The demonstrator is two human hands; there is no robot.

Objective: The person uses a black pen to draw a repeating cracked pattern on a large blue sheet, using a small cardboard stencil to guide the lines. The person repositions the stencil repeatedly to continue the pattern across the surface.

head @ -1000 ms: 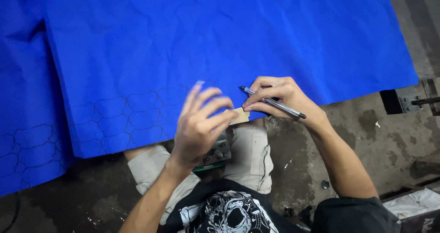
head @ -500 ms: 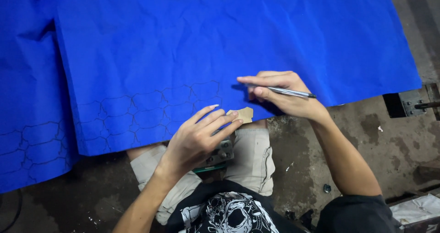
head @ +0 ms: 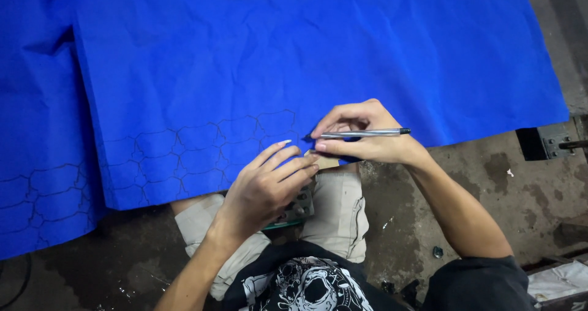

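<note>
Stained concrete floor (head: 490, 188) runs along the bottom and right, and over it spreads a big blue sheet (head: 306, 54), creased, its near edge cutting across just above the person's knees. A second layer of blue (head: 37, 182) hangs lower at far left, its edge dropping towards the floor. Dark pen lines (head: 184, 152) trace a row of linked shapes along the near strip of the sheet.

Right hand (head: 367, 136) sits right at that near edge, grip closed on a silver pen (head: 364, 133) lying almost level, dark tip pointing right. Left hand (head: 269, 185) is just beside it, fingers stretched and released, fingertips resting on a small tan card piece (head: 324, 161) at the sheet's edge; nothing clenched there. The two hands are nearly touching over the card.

Below the left hand, a small greyish object (head: 300, 206) rests on the lap, too hidden to make out. Beige trousers (head: 337, 213) and a black printed shirt (head: 312, 286) fill the bottom centre.

Room to move: wide blue sheet above and to the right of the hands, bare floor to the right, where a metal bracket (head: 548, 142) sits at the frame's edge.
</note>
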